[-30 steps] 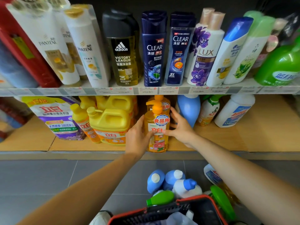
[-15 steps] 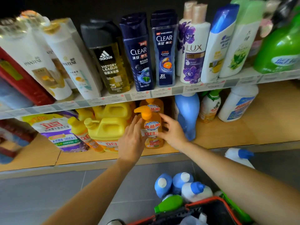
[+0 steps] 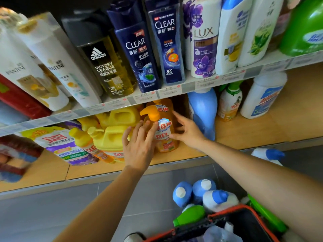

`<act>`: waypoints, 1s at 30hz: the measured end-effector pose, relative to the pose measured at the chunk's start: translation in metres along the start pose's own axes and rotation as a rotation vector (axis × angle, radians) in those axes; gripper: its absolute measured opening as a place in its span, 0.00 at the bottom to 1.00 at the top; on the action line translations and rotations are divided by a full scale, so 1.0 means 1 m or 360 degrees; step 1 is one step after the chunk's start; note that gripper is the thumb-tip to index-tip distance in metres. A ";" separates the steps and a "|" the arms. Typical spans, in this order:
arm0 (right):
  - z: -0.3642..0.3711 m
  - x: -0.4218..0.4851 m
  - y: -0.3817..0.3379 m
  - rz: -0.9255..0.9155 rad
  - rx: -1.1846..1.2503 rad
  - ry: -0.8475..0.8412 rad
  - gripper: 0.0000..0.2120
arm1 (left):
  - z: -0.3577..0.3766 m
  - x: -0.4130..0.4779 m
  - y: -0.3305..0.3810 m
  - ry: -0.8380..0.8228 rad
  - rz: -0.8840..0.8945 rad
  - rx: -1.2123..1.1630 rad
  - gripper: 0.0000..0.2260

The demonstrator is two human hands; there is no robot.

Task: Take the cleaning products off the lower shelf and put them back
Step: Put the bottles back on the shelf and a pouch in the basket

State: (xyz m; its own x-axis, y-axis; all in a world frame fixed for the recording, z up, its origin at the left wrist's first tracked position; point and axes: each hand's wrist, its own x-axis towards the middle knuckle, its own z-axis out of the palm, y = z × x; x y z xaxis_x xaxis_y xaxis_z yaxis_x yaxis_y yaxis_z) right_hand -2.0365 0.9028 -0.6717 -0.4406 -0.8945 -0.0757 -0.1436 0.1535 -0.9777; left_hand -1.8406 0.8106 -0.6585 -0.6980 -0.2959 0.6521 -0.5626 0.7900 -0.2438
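An orange pump bottle (image 3: 166,138) of dish soap stands upright on the lower wooden shelf (image 3: 244,131), in front of a second orange pump bottle (image 3: 164,106). My left hand (image 3: 139,147) lies against its left side with straight fingers reaching the label. On its right side, my right hand (image 3: 188,132) has spread fingers and the thumb touches the label's edge. Neither hand curls round the bottle.
Yellow jugs (image 3: 111,137) and a purple refill pouch (image 3: 64,145) stand to the left, a blue bottle (image 3: 203,112) and white bottles (image 3: 264,96) to the right. Shampoo bottles fill the upper shelf (image 3: 174,91). Blue-capped bottles (image 3: 201,191) and a black basket (image 3: 241,222) sit on the floor below.
The orange bottle has gone slightly deeper onto the shelf. Both hands have loosened, their fingers now straighter against its sides. The view has tilted and come closer.
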 end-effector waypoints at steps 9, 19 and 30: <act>0.034 0.005 0.001 -0.0083 -0.0419 0.0392 0.37 | -0.005 0.004 -0.013 0.0042 0.0045 -0.0050 0.22; 0.048 0.030 -0.009 -0.0096 -0.0456 0.0471 0.32 | -0.020 -0.022 -0.056 -0.0134 -0.0105 0.0006 0.33; -0.004 -0.012 -0.016 0.0092 -0.0875 0.0420 0.10 | -0.045 -0.008 -0.034 -0.0339 -0.0305 0.0045 0.32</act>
State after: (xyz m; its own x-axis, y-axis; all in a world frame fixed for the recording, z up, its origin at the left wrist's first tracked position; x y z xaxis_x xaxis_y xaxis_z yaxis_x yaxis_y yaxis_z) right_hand -2.0325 0.9123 -0.6543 -0.6557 -0.7550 -0.0056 -0.5183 0.4554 -0.7239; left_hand -1.7962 0.8105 -0.6233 -0.6533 -0.5468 0.5236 -0.7034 0.6942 -0.1527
